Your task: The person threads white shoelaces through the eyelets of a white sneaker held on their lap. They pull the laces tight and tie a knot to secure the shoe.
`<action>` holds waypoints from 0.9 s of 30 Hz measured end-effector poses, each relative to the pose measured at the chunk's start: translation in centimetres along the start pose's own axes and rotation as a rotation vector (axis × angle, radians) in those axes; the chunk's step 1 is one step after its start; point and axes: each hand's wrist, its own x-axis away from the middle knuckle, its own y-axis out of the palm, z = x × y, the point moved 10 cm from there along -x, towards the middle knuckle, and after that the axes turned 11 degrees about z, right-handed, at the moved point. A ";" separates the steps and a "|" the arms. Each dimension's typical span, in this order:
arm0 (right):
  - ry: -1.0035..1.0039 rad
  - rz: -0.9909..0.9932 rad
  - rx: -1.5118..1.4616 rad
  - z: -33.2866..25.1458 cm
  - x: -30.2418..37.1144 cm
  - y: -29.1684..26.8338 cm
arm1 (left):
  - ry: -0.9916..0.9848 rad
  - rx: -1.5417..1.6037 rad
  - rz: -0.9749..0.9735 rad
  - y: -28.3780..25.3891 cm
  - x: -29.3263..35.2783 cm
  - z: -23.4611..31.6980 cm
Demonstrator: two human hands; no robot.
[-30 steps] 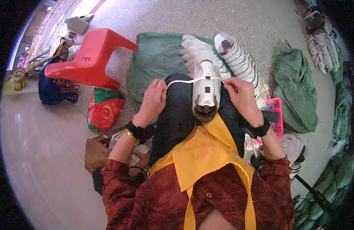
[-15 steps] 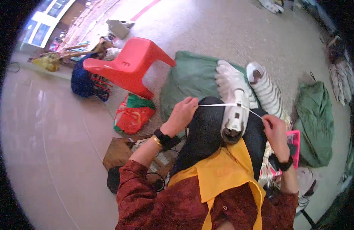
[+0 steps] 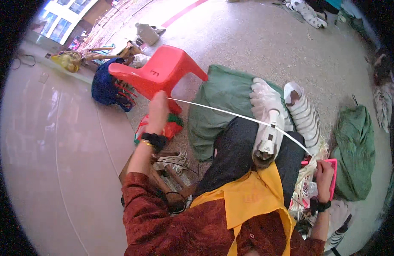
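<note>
A white shoe upper (image 3: 266,143) with a dark opening lies across my lap, at the end of a row of nested white uppers (image 3: 265,96). A long white lace (image 3: 222,112) passes through the front of the upper and stretches out to both sides. My left hand (image 3: 158,111), blurred and raised out to the left in front of the red chair, is closed on one end. Low on the right, my right hand (image 3: 325,175) pinches the other end beside a pink basket (image 3: 333,164).
A red plastic chair (image 3: 162,70) stands ahead to the left, a red and green bag (image 3: 175,126) near it. Green cloth (image 3: 218,94) lies under the uppers. Another stack of uppers (image 3: 303,113) and a green sack (image 3: 355,149) are to the right. Loose white laces (image 3: 173,162) hang by a wooden stool.
My hands have moved apart: the left up and out to the left, the right down and outward. More lace now spans between them. The whole view has shifted slightly.
</note>
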 end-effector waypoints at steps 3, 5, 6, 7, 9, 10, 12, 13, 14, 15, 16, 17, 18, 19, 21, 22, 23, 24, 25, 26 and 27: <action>-0.030 0.154 -0.025 6.0 0.2 -1.8 | -0.050 0.012 0.157 -2.3 -0.7 -6.2; 0.211 0.106 -0.003 10.6 0.7 -3.6 | -0.137 -0.041 0.093 -2.3 -0.5 -9.2; 0.011 0.212 0.129 11.8 0.7 -5.8 | -0.271 0.016 0.054 -1.5 -0.2 -11.8; 0.061 0.155 0.099 11.3 0.6 -5.3 | -0.258 -0.122 0.107 -3.4 1.0 -14.9; 0.215 0.179 0.021 14.3 0.8 -6.7 | -0.279 -0.222 0.101 -3.9 2.0 -19.2; 0.214 0.212 0.068 14.9 1.1 -8.1 | -0.302 -0.185 0.088 -3.7 2.6 -19.5; 0.193 0.238 0.114 15.9 1.0 -9.9 | -0.326 -0.217 0.077 -4.7 3.8 -22.0; 0.182 0.247 0.122 16.8 1.0 -10.3 | -0.320 -0.288 0.077 -6.0 3.9 -24.4; 0.230 0.248 0.035 18.6 1.2 -11.0 | -0.318 -0.346 0.076 -6.1 4.3 -25.4; 0.273 0.262 -0.034 20.7 1.6 -12.7 | -0.343 -0.327 0.065 -4.8 4.9 -25.1; 0.312 0.274 -0.105 22.7 1.9 -14.5 | -0.371 -0.311 0.055 -4.0 5.3 -25.0; 0.351 0.276 -0.057 24.7 2.1 -16.6 | -0.401 -0.298 0.046 -3.0 5.7 -24.9; 0.371 0.288 -0.039 25.6 2.2 -17.3 | -0.403 -0.283 0.044 -3.3 5.9 -25.5; 0.385 0.293 -0.032 26.0 1.8 -17.2 | -0.409 -0.282 0.047 -4.5 6.3 -26.9; 0.395 0.340 -0.075 26.4 1.9 -17.2 | -0.388 -0.293 0.049 -5.7 6.2 -27.6; 0.374 0.339 -0.034 26.9 2.0 -18.1 | -0.372 -0.297 0.058 -5.7 6.1 -27.3; 0.354 0.337 0.006 27.4 1.9 -19.3 | -0.357 -0.302 0.067 -5.7 6.0 -27.1; 0.335 0.339 0.051 28.0 2.2 -20.8 | -0.372 -0.283 0.059 -5.1 6.0 -26.8; 0.347 0.315 0.083 28.5 2.1 -20.9 | -0.385 -0.278 0.049 -5.2 6.0 -26.6; 0.360 0.290 0.115 29.0 2.1 -21.2 | -0.398 -0.274 0.039 -5.3 6.1 -26.4; 0.372 0.265 0.149 29.6 2.1 -21.4 | -0.388 -0.272 0.031 -5.3 6.0 -25.9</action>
